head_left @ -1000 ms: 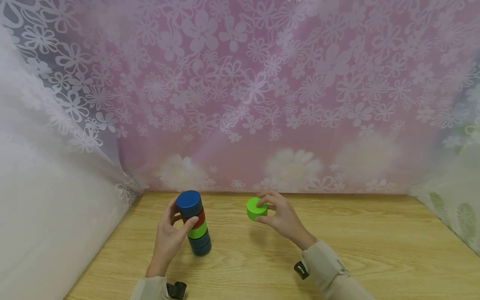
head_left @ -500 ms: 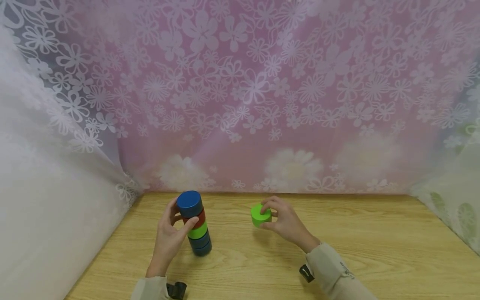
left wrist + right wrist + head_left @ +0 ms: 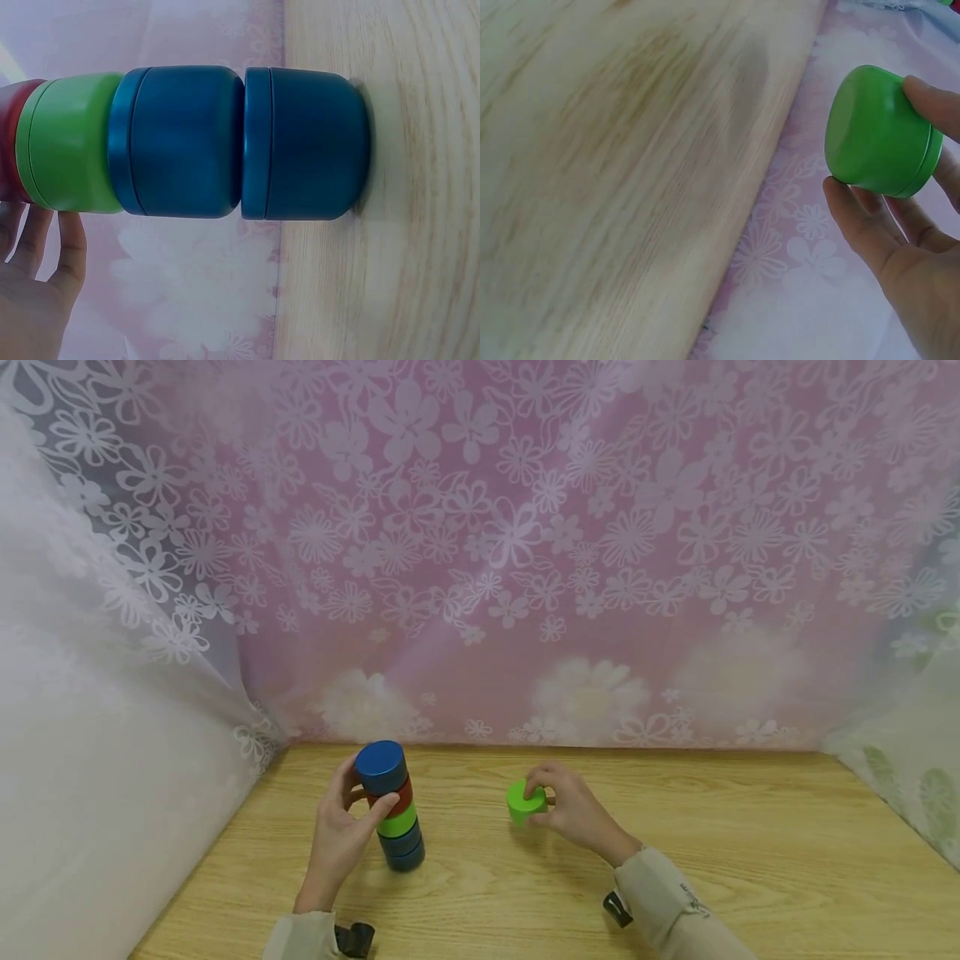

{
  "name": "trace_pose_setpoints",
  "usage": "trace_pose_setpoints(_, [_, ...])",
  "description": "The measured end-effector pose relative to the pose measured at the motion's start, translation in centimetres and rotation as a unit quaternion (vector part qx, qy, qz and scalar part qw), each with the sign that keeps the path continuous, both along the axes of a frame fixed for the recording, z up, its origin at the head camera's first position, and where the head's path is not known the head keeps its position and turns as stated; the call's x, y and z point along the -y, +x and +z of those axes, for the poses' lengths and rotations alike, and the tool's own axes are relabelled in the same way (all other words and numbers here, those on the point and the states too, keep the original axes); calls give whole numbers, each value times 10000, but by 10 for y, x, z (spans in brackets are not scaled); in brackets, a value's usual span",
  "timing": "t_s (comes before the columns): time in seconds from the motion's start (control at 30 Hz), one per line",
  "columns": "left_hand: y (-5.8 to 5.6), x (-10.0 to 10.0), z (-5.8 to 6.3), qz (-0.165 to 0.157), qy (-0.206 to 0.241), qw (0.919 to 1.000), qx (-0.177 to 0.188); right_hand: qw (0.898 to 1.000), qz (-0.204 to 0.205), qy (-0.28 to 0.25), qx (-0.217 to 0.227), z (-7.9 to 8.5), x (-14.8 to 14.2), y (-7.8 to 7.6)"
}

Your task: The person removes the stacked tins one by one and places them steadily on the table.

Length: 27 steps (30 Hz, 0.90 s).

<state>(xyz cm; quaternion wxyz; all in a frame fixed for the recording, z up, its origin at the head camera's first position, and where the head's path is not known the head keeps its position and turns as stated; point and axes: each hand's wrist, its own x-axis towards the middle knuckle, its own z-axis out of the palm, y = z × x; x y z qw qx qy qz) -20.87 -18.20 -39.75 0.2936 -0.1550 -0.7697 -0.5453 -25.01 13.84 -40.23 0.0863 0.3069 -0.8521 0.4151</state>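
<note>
Lidded round tins form an upright stack on the wooden table [image 3: 465, 910]. From the bottom come two blue tins [image 3: 184, 142], a green tin [image 3: 75, 142], a red tin [image 3: 400, 797] and a blue tin [image 3: 381, 766] on top. My left hand [image 3: 340, 839] grips the stack around the red tin, thumb on the near side, fingers mostly hidden behind. To the right, my right hand [image 3: 576, 810] holds another green tin [image 3: 527, 803] between thumb and fingers. In the right wrist view, this green tin [image 3: 881, 131] is raised off the table.
A pink floral curtain [image 3: 480, 568] hangs along the table's back edge. White sheeting [image 3: 97, 735] closes the left side, and a pale patterned sheet [image 3: 915, 760] the right. Dark clips [image 3: 354, 939] show at both cuffs.
My right hand has moved the green tin lower in the head view, closer to me and slightly rightward. My left hand and the stack have stayed in place.
</note>
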Motion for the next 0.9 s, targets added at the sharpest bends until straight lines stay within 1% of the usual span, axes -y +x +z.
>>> trace_pose_setpoints(0.3, [0, 0, 1, -8, 13, 10000, -24, 9991, 138, 351, -167, -1, -2, -2])
trace_pose_setpoints(0.43, [0, 0, 2, 16, -13, 10000, -1, 9984, 127, 547, -58, -2, -2, -2])
trace_pose_setpoints(0.57, [0, 0, 4, 49, -52, 10000, 16, 9976, 144, 664, 166, -2, -2, -2])
trace_pose_setpoints(0.7, [0, 1, 3, 14, 22, 10000, 47, 9958, 137, 830, 360, -5, -2, -3])
trace_pose_setpoints(0.8, [0, 1, 2, -19, 95, 9999, 88, 9947, 96, 936, 423, -7, -3, -3])
trace_pose_setpoints(0.9, [0, 1, 1, -16, 64, 9999, 86, 9943, 74, 978, 428, -7, -2, -3])
